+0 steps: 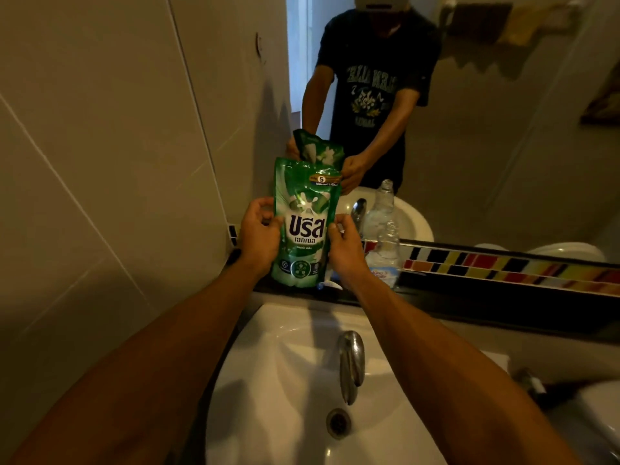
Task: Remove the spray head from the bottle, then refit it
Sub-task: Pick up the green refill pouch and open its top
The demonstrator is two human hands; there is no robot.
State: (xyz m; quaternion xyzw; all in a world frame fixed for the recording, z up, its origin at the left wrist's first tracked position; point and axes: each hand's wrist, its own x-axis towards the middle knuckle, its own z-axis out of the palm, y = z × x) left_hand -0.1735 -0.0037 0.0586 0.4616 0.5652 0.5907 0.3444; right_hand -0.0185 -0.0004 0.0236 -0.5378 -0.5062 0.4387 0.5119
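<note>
A green detergent refill pouch (305,226) stands upright on the dark ledge (469,307) behind the sink. My left hand (260,236) grips its left edge and my right hand (347,251) pinches its right edge. A clear plastic bottle (387,253) with a pale label stands on the ledge just right of my right hand, untouched; its top has no spray head that I can make out. A small white and blue item (330,285) lies at the pouch's foot, mostly hidden.
A white basin (268,380) with a chrome tap (350,364) and a drain (338,422) lies below my arms. The mirror (486,146) above the ledge reflects a person. A coloured tile strip (503,266) runs along the ledge. A tiled wall (117,162) closes the left side.
</note>
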